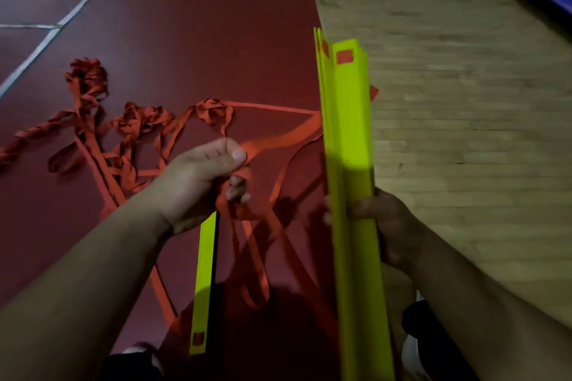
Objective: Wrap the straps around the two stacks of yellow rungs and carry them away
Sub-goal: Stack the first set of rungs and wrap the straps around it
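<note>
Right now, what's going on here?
A person is bundling ladder-style gear. The right grip holds a thick stack of flat yellow plastic rungs upright. The left grip pinches the loose orange fabric straps. A thinner yellow rung stack hangs below the left grip, apparently held too. Most of the strap length lies tangled on the dark red floor. Neither stack is wrapped yet.
</note>
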`<state>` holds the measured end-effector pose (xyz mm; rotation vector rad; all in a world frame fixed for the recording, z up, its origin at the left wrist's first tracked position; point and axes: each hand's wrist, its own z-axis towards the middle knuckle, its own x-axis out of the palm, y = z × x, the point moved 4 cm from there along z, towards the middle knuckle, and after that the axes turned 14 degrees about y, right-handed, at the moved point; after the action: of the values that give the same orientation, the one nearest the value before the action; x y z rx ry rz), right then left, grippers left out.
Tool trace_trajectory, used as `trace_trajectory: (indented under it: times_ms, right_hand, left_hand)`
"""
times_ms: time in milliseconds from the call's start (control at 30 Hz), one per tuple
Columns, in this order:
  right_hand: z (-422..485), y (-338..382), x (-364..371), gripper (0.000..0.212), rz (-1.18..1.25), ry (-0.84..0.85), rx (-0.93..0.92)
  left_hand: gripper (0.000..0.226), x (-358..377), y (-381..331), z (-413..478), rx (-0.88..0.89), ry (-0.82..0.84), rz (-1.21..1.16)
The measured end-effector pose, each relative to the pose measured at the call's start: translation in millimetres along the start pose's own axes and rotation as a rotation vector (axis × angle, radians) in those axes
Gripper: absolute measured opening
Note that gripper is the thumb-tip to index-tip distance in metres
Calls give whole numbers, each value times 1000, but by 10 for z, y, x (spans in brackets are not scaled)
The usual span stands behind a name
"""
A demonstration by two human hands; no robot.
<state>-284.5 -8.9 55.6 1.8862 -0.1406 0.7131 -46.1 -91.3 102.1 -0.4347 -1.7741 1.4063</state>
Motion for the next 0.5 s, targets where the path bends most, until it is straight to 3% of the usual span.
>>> trace_trajectory:
  times_ms: [67,133,200,333,500]
  right_hand:
    - [43,-50,49,38,60,44,7]
    - [67,-37,30,38,99,-20,20]
    - [97,19,26,57,174,-37,-32]
    - [111,104,67,62,254,-15,-53]
    - [95,84,4,64,195,-17,-35]
  left_hand:
    - [23,85,-141,15,42,-28,13]
    - [24,91,-200,0,49,-44,63]
    - [27,39,-165,-27,26,-67,110]
    - [28,5,-62,-36,4,-37,124]
    - [24,-21,-25,-15,-52,-71,97]
